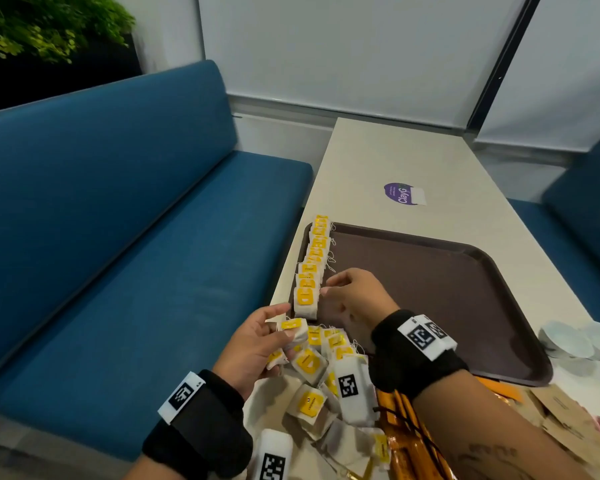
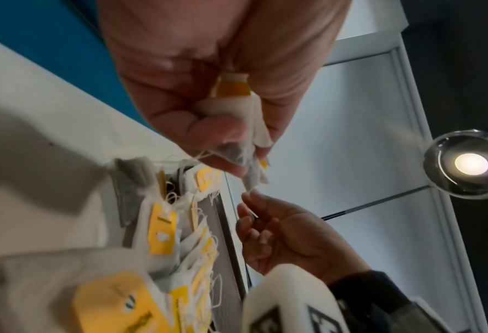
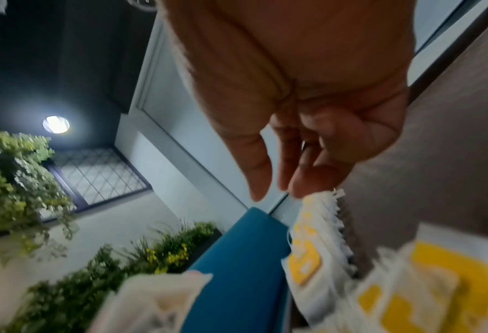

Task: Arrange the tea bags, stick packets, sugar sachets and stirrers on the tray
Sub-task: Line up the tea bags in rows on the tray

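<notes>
- While the left hand (image 1: 257,344) hovers past the table's left edge, near the brown tray's near-left corner, its fingers and thumb curl round a small bunch of white paper tea bags with yellow tags (image 1: 293,336); the left wrist view shows those tea bags (image 2: 237,117) pinched against the palm with a thread trailing off them.
- Along the left rim of the dark brown plastic tray (image 1: 465,289) a row of white tea bags with yellow tags (image 1: 312,268) stands on edge, overlapping, from the far-left corner down toward the near-left corner.
- Just right of the row's near end, the right hand (image 1: 352,299) hangs over the tray with fingers loosely bent and thumb apart; in the right wrist view the right hand (image 3: 308,101) holds nothing, and its fingertips (image 3: 305,187) are at the top of the row, touching or nearly so.
- Off the tray's near edge, a loose heap of tea bags (image 1: 321,379) lies on the cream tabletop (image 1: 413,157).
- Right of the heap, orange foil stick packets (image 1: 406,431) lie beneath the right forearm.
- Further right along the table's near edge sit brown paper sachets (image 1: 565,420).
- Near the table's right edge, beside the tray's near-right corner, stand pale round dishes (image 1: 575,341).
- Beyond the tray's far edge a purple round sticker (image 1: 399,194) marks the tabletop.
</notes>
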Motion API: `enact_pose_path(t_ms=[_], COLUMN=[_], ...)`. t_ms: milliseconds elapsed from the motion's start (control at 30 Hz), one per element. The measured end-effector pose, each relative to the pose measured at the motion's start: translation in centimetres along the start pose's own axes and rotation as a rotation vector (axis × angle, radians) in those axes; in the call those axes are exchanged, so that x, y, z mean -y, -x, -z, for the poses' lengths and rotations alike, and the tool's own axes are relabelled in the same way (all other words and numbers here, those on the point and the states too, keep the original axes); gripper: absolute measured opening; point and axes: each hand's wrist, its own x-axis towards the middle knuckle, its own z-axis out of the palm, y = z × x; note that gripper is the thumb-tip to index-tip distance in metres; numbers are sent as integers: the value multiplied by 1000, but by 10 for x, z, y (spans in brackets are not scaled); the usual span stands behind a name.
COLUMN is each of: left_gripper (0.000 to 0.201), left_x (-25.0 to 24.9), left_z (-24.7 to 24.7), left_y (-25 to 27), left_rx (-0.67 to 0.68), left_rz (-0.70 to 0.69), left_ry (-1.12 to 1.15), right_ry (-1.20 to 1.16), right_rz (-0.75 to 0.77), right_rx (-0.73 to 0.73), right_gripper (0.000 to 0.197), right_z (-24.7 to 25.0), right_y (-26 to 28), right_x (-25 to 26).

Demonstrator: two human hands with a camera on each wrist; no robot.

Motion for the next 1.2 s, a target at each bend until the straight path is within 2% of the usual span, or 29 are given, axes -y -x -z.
enact_pose_path(t_ms=[100,200,233,300,400,467,633,800,933,1100,1200], left_gripper=[33,36,38,41,40,36,18,19,19,16,15], left_x=[-4,-4,-4,-3,-2,0,6,10,12,12,12], left_z=[-9,-20,-23,-29,-34,-35,-27,-12,-3,5,7], left_y=[0,0,-1,-1,-2,-2,-4,-4,-2,-1,0], left_rx=[41,61,61,63,55,50,-26,-115,-165,-207,-209], left_rz=[-68,-125,-140,-166,-166,-138,-25,82,103,104,100], left_ry=[-13,-42,-42,-51,-87,-95,-43,130,185,228,236], right_ry=[87,35,58,93,2,-62,-147,-8,169,294,356], right_rz=[-10,-66,-72,-60,-28,-1,141,170,99,66,38], right_rx=[149,287,313,336,310,289,133,-29,25,83,111], right_gripper=[24,43,45,35,15,10,9,15,18,24,22], right_z=[20,27,28,29,30,29,22,1,-16,-28,-32], right_y=[20,30,33,39,42,43,40,6,-20,-32,-34], right_x=[3,-1,-1,-3,-9,-11,-5,-11,-19,-21,-21])
